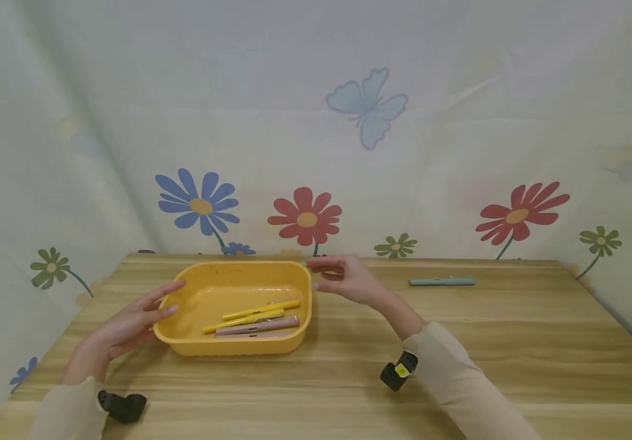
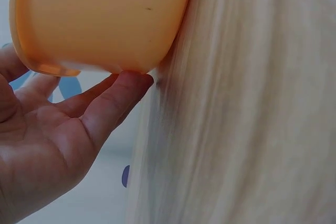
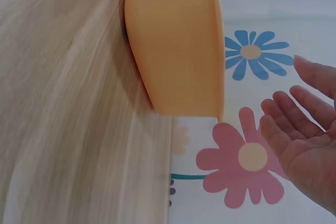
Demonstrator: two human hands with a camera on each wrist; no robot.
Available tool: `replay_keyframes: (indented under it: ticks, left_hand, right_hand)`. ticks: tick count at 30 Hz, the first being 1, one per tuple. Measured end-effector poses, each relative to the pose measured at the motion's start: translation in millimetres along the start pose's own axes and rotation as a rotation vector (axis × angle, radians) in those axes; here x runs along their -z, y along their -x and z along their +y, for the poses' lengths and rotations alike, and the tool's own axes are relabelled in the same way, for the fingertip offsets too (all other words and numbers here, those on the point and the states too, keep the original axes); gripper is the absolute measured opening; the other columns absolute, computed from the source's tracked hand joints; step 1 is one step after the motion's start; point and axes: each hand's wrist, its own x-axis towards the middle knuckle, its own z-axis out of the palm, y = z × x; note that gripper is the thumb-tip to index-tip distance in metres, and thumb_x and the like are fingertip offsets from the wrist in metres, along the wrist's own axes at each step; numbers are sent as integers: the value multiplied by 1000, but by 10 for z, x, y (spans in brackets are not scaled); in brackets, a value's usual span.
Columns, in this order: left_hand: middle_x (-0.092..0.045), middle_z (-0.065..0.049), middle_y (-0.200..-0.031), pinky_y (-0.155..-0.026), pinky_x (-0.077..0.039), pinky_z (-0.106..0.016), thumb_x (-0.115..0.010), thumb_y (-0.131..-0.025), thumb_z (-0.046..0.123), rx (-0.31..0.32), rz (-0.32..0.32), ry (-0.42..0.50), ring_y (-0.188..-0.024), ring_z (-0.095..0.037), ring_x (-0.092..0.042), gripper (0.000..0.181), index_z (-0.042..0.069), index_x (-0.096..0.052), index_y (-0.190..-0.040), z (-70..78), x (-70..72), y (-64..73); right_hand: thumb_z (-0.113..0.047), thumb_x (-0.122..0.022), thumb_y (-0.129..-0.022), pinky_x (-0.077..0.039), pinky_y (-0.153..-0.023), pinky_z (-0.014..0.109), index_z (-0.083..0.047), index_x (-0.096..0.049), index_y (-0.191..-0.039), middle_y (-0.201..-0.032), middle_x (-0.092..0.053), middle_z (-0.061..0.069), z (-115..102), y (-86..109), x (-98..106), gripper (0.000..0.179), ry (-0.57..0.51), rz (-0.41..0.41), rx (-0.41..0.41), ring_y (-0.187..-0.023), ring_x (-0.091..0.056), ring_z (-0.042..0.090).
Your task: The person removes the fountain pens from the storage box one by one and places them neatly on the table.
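A yellow plastic basin point(image 1: 239, 348) stands on the table, left of its middle. Two yellow pens point(image 1: 261, 310) and two mauve pens point(image 1: 258, 326) lie inside it. At the left end my left hand point(image 1: 129, 321) grips the rim, with thumb and a finger over the edge. In the left wrist view, other fingers point(image 2: 113, 103) touch the outer wall low down. My right hand point(image 1: 351, 281) hovers by the far right corner, its fingers loosely bent and holding nothing. The right wrist view shows a gap between that hand and the basin wall point(image 3: 176, 45).
A teal pen point(image 1: 441, 281) lies near the back edge of the wooden table point(image 1: 360, 391), to the right. Behind and at both sides hangs a pale cloth point(image 1: 272, 140) printed with flowers and a butterfly. Black wrist cameras sit on both sleeves.
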Motion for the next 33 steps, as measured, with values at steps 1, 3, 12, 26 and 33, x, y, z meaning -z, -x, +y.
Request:
replay_keyframes:
  ticks: [1,3,12,26,33]
  left_hand:
    - [14,-22,-149,-87,-47,-37,-48,-95,22,0,1,-1,-128,-43,-21,64,15,-11,-147,-3,-2,-2]
    - [14,-22,-149,-87,-48,-37,-49,-95,23,2,1,0,-128,-43,-21,65,15,-12,-147,-5,-7,-4]
    - [14,-22,-149,-86,-48,-37,-48,-95,22,5,-4,3,-128,-43,-21,64,15,-12,-147,-16,-39,-15]
    - [15,-20,-149,-87,-47,-39,-49,-95,21,-27,-10,8,-130,-46,-11,64,14,-13,-147,5,2,-16]
    - [15,-21,-149,-86,-48,-36,-49,-95,22,-19,-9,6,-129,-45,-14,64,14,-12,-147,-3,0,-4]
  right_hand:
    - [-2,-65,-82,-40,-96,41,9,-50,-123,-124,-53,23,0,-17,-23,45,-1,-3,0,-116,-49,30]
    - [-1,-64,-83,-40,-96,40,10,-51,-122,-122,-54,23,12,-50,-69,43,-9,-9,6,-115,-50,31]
    - [-2,-65,-82,-44,-92,34,9,-54,-120,-120,-55,25,103,-190,-257,40,26,-42,20,-110,-54,30]
    - [-5,-61,-86,-45,-91,29,6,-55,-121,-120,-57,19,65,-425,-453,37,152,-152,-40,-111,-54,25]
    - [-3,-59,-87,-47,-87,25,6,-56,-119,-117,-60,17,30,-517,-532,34,280,-213,-50,-107,-56,25]
